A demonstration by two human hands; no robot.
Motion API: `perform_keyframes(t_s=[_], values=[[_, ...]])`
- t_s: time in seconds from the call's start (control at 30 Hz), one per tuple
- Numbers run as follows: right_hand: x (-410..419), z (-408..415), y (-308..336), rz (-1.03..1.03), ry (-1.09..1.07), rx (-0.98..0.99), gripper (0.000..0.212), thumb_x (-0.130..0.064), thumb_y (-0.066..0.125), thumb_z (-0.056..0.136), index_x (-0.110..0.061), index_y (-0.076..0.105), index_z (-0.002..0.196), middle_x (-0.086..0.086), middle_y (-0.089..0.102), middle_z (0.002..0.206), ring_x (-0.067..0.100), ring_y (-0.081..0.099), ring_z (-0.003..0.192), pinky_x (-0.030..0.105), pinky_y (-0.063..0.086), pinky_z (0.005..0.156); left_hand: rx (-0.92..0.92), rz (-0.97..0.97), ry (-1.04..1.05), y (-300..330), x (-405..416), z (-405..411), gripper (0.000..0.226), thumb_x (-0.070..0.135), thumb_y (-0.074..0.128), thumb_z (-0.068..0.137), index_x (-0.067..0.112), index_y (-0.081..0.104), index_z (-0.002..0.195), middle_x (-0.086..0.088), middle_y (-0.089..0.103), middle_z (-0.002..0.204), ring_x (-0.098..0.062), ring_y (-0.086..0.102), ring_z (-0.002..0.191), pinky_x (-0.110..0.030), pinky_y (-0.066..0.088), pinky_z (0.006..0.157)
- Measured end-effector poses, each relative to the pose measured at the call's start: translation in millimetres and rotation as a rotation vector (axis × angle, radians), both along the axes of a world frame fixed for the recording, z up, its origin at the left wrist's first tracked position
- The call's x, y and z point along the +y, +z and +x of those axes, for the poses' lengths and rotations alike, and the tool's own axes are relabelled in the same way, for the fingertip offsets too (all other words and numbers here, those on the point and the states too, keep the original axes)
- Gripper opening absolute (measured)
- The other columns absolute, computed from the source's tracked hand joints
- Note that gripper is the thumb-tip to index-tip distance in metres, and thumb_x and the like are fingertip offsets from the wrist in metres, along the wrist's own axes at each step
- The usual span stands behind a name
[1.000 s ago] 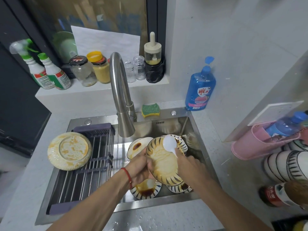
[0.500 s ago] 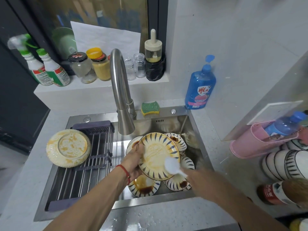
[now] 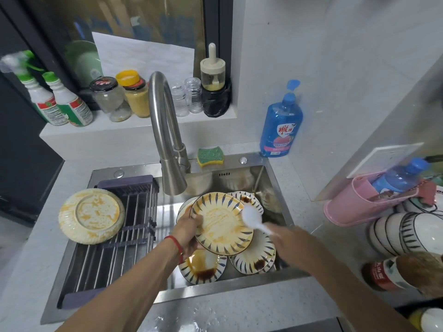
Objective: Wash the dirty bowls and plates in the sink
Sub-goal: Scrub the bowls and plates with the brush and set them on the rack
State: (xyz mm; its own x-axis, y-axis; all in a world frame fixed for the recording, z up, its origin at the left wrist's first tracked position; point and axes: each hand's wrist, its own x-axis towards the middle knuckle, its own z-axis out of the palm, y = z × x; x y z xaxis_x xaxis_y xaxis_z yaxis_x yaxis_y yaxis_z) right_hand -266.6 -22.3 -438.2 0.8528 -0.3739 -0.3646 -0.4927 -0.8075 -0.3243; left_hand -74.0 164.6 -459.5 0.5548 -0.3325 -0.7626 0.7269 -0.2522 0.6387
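My left hand point(image 3: 189, 232) grips the left rim of a dirty plate point(image 3: 221, 224) with blue dashes and yellow smears, held tilted above the steel sink point(image 3: 275, 188). My right hand point(image 3: 287, 240) holds a white spoon point(image 3: 251, 218) by its handle, its bowl over the plate's right edge. Under them lie several dirty dishes: a plate with brown sauce point(image 3: 203, 267) at the front and a striped one point(image 3: 254, 257) to its right. A stained plate point(image 3: 90, 215) sits upside down on the drying rack point(image 3: 115, 248).
The faucet point(image 3: 165, 140) arches over the sink's back. A green sponge point(image 3: 210, 156) and blue soap bottle point(image 3: 280, 125) stand behind the sink. Jars and spray bottles line the ledge. Stacked striped bowls point(image 3: 407, 233) and a pink bin point(image 3: 359, 204) crowd the right counter.
The plate has tipped from steep to flatter and risen toward the faucet. My right hand first drew the spoon off the plate toward me, then brought it back to the right rim.
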Motion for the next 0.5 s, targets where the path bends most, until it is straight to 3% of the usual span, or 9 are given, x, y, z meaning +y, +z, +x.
perform_keyframes(t_s=[0.1, 0.17, 0.23, 0.33, 0.43, 0.5], values=[[-17, 3, -2, 0.208, -0.228, -0.155, 0.028, -0.027, 0.062, 0.097, -0.028, 0.059, 0.126, 0.003, 0.068, 0.084, 0.018, 0.067, 0.068, 0.038, 0.06, 0.065, 0.063, -0.023, 0.008, 0, 8, 5, 0.028, 0.003, 0.038, 0.109, 0.012, 0.054, 0.131, -0.022, 0.071, 0.118, -0.042, 0.071, 0.103, -0.056, 0.063, 0.065], [-6, 8, -1, 0.312, -0.23, -0.242, 0.041, -0.023, 0.074, 0.091, -0.034, 0.055, 0.125, -0.002, 0.067, 0.094, 0.014, 0.065, 0.072, 0.03, 0.059, 0.062, 0.164, -0.072, 0.013, 2, 12, 8, 0.033, -0.002, 0.037, 0.107, 0.013, 0.053, 0.132, -0.026, 0.07, 0.118, -0.046, 0.072, 0.099, -0.063, 0.06, 0.065], [8, 14, 1, 0.381, -0.219, -0.285, 0.063, -0.029, 0.083, 0.083, -0.045, 0.047, 0.133, -0.016, 0.062, 0.104, 0.007, 0.064, 0.082, 0.019, 0.054, 0.065, 0.269, -0.116, 0.001, 5, 14, 10, 0.036, -0.008, 0.037, 0.103, 0.01, 0.054, 0.13, -0.031, 0.068, 0.119, -0.049, 0.074, 0.089, -0.061, 0.061, 0.059], [20, 25, 0, 0.422, -0.26, -0.392, 0.061, -0.033, 0.093, 0.072, -0.042, 0.056, 0.12, -0.019, 0.066, 0.1, -0.001, 0.062, 0.087, 0.011, 0.049, 0.067, 0.368, -0.125, -0.065, 7, 18, 11, 0.033, -0.009, 0.038, 0.098, -0.005, 0.051, 0.129, -0.037, 0.067, 0.119, -0.05, 0.074, 0.086, -0.055, 0.063, 0.065], [24, 34, 0, 0.422, -0.34, -0.459, 0.055, -0.033, 0.095, 0.068, -0.034, 0.064, 0.112, -0.005, 0.068, 0.078, 0.011, 0.065, 0.071, 0.013, 0.052, 0.06, 0.459, -0.202, -0.026, 7, 17, 9, 0.039, 0.004, 0.036, 0.099, -0.004, 0.046, 0.135, -0.04, 0.065, 0.117, -0.052, 0.074, 0.084, -0.055, 0.062, 0.07], [26, 40, 2, 0.388, -0.385, -0.487, 0.054, -0.037, 0.093, 0.07, -0.032, 0.063, 0.114, -0.004, 0.066, 0.072, 0.002, 0.064, 0.065, 0.01, 0.049, 0.058, 0.431, -0.211, -0.009, 4, 11, 9, 0.04, 0.03, 0.039, 0.105, 0.005, 0.053, 0.132, -0.038, 0.063, 0.121, -0.054, 0.072, 0.089, -0.063, 0.059, 0.074]])
